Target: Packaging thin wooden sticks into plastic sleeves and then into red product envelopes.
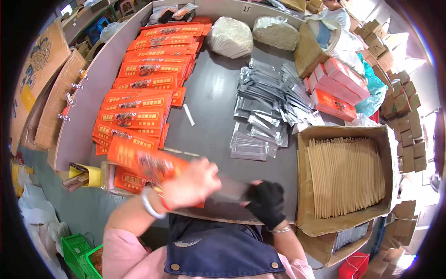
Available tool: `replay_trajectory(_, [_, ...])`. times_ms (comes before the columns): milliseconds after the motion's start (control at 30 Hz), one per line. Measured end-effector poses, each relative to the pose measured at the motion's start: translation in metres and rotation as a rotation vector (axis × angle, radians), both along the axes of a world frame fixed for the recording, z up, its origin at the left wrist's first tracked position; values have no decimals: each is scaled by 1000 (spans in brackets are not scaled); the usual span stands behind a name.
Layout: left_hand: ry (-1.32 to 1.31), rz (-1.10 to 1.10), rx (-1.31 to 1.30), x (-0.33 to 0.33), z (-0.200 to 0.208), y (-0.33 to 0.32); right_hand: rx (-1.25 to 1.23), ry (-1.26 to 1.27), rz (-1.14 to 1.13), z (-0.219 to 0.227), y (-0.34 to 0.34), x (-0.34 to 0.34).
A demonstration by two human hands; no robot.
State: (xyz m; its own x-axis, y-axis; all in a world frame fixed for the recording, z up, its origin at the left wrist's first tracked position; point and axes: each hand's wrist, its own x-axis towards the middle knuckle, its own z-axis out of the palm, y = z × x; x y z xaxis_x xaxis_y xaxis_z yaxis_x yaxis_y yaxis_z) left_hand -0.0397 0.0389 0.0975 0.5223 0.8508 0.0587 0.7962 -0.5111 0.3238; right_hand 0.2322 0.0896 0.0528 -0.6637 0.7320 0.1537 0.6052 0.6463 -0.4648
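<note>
Here's the orange packet (pixel 146 158), smeared with blur at eight o'clock of the view, slanting above the near-left part of the dark tabletop (pixel 213 121)! Its near end meets the left hand (pixel 193 183) at seven, a bare hand with its fingers curled in; whether they grip the packet, the blur won't let me tell. Over to the right hand (pixel 268 202) at five, in a black glove that leaves the fingertips bare: fingers bent and close together, thumb pointing toward the left hand. And between the two, a smeared sliver (pixel 231 188), dark and faint; I can't tell what it is, or whether either hand has hold of it.

Just below the packet, more orange packs (pixel 127 180) sit in an open box, with a yellow holder (pixel 94 176) beside it at eight. Look up to ten o'clock: overlapping rows of orange packets (pixel 144 83) run up the table's left side, a loose white strip (pixel 188 115) just beside them. At one, a spread heap of silvery packets (pixel 262 102)! At four, a cardboard box (pixel 304 186) packed with pale wooden sticks (pixel 346 179). Two o'clock brings red-and-white packs (pixel 337 83) beside a teal bag (pixel 373 88). Up at twelve, a pale wrapped bundle (pixel 230 38), its neighbour (pixel 276 33) nearer one, and beyond that a person (pixel 334 17) at the far edge.
</note>
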Motion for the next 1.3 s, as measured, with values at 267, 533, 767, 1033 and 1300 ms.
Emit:
replay_trajectory(267, [-116, 866, 0, -11, -79, -57, 22, -134, -58, -4, -5, 7])
replay_trajectory(533, [-362, 958, -115, 15, -119, -78, -48, -347, 99, -7, -14, -4])
replay_trajectory(767, [-275, 899, -140, 13, -113, -58, -5, -82, 255, -51, -38, -70])
replay_trajectory(1033, [-374, 1011, 60, 24, -121, 146, 92, 10, -460, -36, 37, 68])
replay_trajectory(1300, [-91, 885, -141, -12, -123, 138, 88, -486, -981, -53, 41, 163])
